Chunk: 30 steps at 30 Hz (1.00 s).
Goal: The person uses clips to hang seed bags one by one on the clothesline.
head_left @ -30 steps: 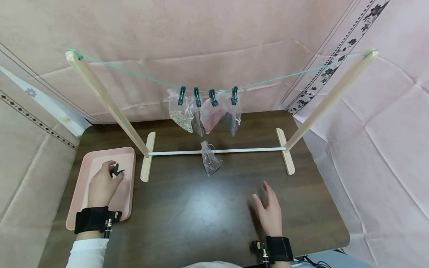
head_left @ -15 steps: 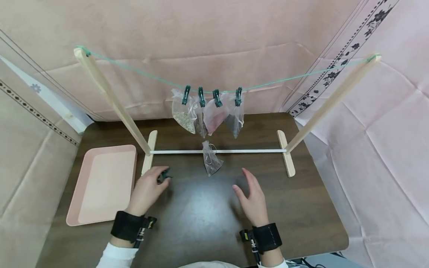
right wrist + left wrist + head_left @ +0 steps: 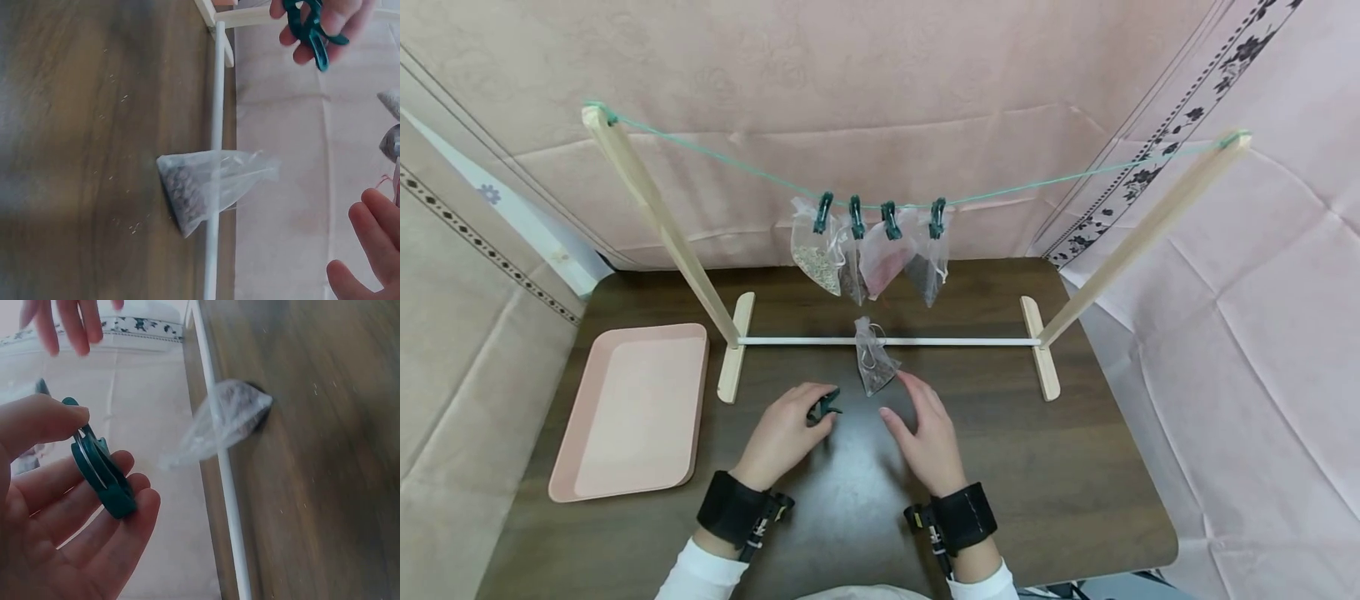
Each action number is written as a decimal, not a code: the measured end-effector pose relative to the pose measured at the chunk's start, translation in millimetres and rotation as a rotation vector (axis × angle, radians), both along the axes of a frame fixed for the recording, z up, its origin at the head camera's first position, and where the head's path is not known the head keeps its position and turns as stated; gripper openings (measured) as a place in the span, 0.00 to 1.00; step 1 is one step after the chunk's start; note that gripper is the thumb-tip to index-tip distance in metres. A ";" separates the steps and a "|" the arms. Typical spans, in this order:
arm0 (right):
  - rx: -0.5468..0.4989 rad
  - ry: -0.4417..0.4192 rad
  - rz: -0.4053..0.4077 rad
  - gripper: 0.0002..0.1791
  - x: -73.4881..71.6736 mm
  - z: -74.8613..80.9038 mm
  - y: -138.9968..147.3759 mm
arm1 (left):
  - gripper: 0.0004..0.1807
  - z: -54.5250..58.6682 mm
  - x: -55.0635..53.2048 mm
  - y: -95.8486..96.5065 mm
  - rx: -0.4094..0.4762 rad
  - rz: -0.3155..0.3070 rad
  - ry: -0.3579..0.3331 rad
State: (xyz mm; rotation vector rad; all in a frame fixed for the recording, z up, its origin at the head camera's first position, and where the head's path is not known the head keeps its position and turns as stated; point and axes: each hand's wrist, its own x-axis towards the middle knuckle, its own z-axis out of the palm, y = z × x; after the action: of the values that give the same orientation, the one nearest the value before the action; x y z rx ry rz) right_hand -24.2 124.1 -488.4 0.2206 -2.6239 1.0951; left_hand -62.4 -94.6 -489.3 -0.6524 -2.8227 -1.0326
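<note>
My left hand (image 3: 786, 433) pinches a dark green spring clip (image 3: 103, 472) between thumb and fingers, a little left of the table's middle. A sheer drawstring bag (image 3: 874, 358) with small brown pieces inside leans over the white crossbar (image 3: 215, 112). Just in front of that bag, my right hand (image 3: 925, 433) holds nothing; its fingers are extended and the thumb is spread, index fingertip close to the bag's lower right corner. In the right wrist view, the clip in the left hand shows at the top.
Several filled sheer bags (image 3: 816, 258) hang by green clips (image 3: 889, 221) from a green string (image 3: 1037, 183) strung between two wooden posts (image 3: 658, 217). At the left lies a pink tray (image 3: 632, 417). Pink patterned cloth (image 3: 925, 67) surrounds the table (image 3: 1060, 500).
My left hand has carried the green clip from over the pink tray rightward to the table's middle. The right hand has moved left and forward toward the bag on the crossbar.
</note>
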 end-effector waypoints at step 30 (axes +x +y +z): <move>-0.009 -0.075 0.154 0.30 4.9 -3.7 -18.5 | 0.42 15.6 14.3 22.4 0.207 -0.199 -0.003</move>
State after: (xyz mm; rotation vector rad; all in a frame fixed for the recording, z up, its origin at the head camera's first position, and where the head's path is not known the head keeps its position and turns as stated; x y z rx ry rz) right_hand -19.3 105.6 -492.1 0.3928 -2.7054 1.1850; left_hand -48.0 -72.2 -473.7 -0.9203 -2.6448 -1.3347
